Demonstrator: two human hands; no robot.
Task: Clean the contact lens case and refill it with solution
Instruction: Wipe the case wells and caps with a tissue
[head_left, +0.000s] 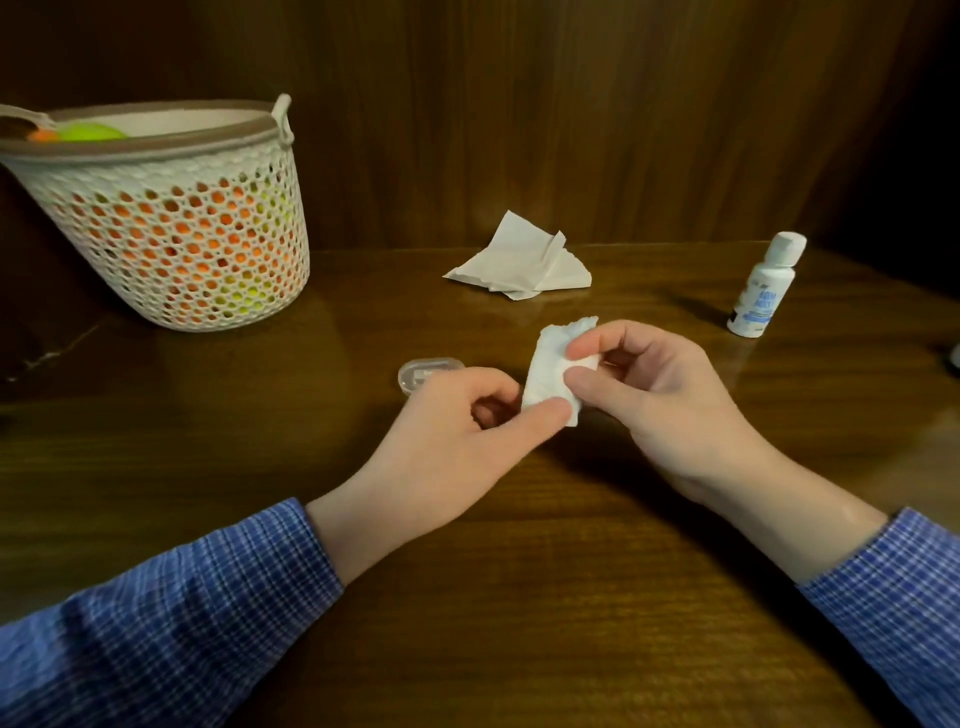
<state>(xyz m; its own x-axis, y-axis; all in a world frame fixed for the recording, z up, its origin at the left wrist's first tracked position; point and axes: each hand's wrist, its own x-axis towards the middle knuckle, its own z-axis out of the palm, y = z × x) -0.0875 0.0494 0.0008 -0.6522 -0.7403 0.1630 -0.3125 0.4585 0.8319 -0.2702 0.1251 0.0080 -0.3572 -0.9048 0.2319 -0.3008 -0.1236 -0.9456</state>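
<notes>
White tissue wad pinched betw. left hand & right hand, clear lens case on table just behind left knuckles, solution btl far right, capped: twist wad to fine tip, then swab each well dry w/o shedding lint.

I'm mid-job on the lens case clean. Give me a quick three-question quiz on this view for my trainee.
1. True or false: the solution bottle stands upright with its cap on.
2. What do the left hand and right hand hold between them? A) a folded tissue B) the bottle C) the basket
3. Which side of the table does the mesh basket stand on, from the person's view?

Key
1. True.
2. A: both pinch the folded tissue; whether something is wrapped inside cannot be told. A clear lens case part lies just beyond the left hand; a loose tissue lies further back.
3. The left.
</notes>
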